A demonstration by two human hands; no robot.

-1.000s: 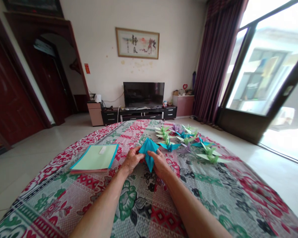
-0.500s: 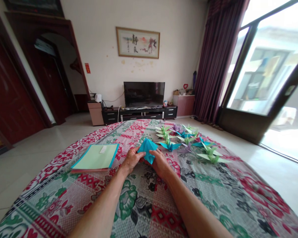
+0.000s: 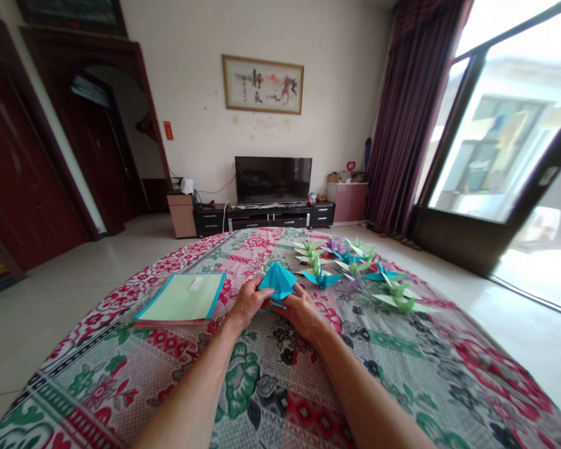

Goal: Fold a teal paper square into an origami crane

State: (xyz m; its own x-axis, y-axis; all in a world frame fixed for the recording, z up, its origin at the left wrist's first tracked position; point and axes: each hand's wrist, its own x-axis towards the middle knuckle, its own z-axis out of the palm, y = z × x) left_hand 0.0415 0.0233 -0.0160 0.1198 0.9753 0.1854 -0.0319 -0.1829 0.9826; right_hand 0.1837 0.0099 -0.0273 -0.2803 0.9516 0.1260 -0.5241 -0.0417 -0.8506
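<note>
A partly folded sheet of blue origami paper [image 3: 277,280] is held up between my hands above the table. My left hand [image 3: 251,304] pinches its left side, thumb on the near face. On the right, my right hand [image 3: 303,312] has its fingers closed at the lower right edge of the paper; some of those fingers are hidden behind it. Just beyond stand several folded paper cranes, among them a blue crane [image 3: 321,278], a green crane [image 3: 404,304] and a purple crane [image 3: 354,284].
A stack of square coloured paper [image 3: 180,299], light green on top, lies left of my hands with a small white slip [image 3: 196,284] on it. A floral cloth [image 3: 257,386] covers the round table. Beyond it stand a television [image 3: 273,179] and a low cabinet [image 3: 250,219].
The lower flap of the blue paper no longer hangs down in front. My right thumb has moved off the paper's face to its lower edge. The view has shifted slightly.
</note>
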